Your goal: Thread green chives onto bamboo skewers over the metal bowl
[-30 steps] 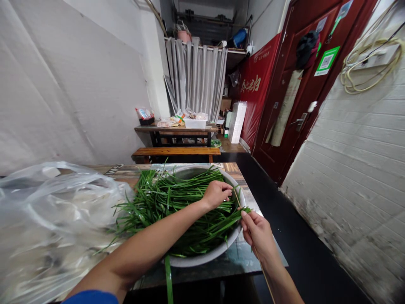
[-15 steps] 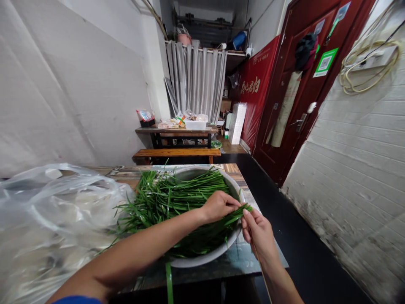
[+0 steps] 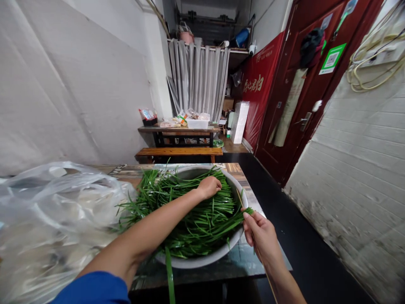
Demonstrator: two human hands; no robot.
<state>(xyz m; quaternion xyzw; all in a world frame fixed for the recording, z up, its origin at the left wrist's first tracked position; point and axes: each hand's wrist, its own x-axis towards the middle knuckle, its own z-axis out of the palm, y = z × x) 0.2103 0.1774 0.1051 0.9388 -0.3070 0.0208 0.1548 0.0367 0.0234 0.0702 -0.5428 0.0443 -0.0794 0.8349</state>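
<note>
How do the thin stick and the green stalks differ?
Colour: the stick is tan, the stalks green. Shape: the stick looks straight; many stalks bend. Number: one stick, but a heap of stalks in the basin. Both are slender; the right hand grips stick and some stalks.

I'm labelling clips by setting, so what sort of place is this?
Perhaps a small eatery's seating area, though a home is possible. Pointing that way: a large basin heaped with long green leaves, a wooden bench beside a table, and a QR-code sign on the red door.
</note>
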